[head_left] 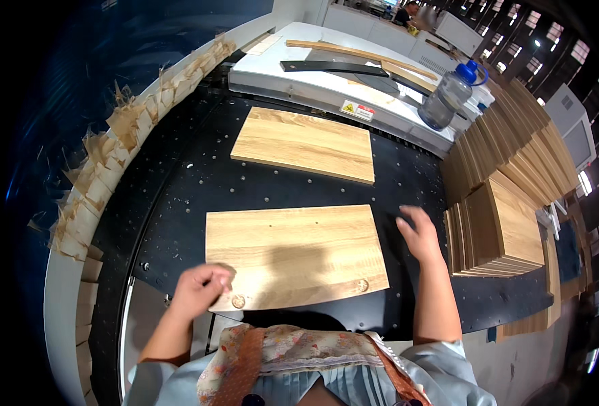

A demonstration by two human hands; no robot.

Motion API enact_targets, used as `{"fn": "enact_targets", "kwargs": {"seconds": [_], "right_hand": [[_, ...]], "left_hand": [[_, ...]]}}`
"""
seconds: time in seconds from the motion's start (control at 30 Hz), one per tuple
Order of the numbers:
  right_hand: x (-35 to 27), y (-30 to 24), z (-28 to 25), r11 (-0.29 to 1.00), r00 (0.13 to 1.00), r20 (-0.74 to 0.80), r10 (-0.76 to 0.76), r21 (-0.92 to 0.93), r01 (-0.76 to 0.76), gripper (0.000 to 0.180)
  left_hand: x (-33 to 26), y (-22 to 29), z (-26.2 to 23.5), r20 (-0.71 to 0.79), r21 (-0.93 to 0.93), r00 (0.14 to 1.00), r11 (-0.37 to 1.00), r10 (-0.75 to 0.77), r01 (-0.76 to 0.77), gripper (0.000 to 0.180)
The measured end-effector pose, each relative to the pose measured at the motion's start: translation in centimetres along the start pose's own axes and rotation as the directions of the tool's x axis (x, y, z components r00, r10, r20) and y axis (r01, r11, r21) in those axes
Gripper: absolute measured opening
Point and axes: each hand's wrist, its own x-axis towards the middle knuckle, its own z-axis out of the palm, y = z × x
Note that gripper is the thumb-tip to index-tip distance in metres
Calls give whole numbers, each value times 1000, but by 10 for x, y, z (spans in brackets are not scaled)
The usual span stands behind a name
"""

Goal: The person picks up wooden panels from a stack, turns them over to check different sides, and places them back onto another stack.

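Observation:
A rectangular wood-grain board (293, 254) lies flat on the black table in front of me. Two small holes show near its far edge, and two round recesses with wood chips in them sit near its near edge. My left hand (201, 289) is at the board's near left corner, beside the left recess. Its fingers are curled together, and whatever they may hold is hidden. To the right of the board, apart from it, my right hand (420, 235) hovers over the table with thumb and fingers apart, holding nothing. A second wood-grain board (306, 144) lies farther back.
Stacked boards (506, 227) stand at the right, with a taller stack (516, 142) behind. A white machine ledge (279, 80) at the back bears wooden strips, a black bar (333, 67) and a water bottle (446, 98). Flap-like strips (127, 125) line the left side.

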Motion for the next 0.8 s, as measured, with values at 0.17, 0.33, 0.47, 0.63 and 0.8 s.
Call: {"fn": "enact_targets", "kwargs": {"seconds": [0.17,0.33,0.47,0.63,0.8], "right_hand": [[-119,23,-46,985,968,184,168,-73,-157,39],[-189,2,-47,949,948,111,300,-139,-284,51],[-198,-25,-23,875,904,-47,424,-235,-423,50],[-196,-32,-2,799,873,-219,436,-351,-488,48],[-201,-30,-3,783,860,-251,444,-359,-509,46]], "left_hand": [[45,46,44,198,589,958,756,209,-287,21],[123,41,95,496,678,801,427,334,-598,42],[201,42,134,536,733,803,326,261,-596,54],[284,17,182,680,690,704,145,204,-709,57],[336,-9,223,798,560,563,81,213,-825,53]]}}
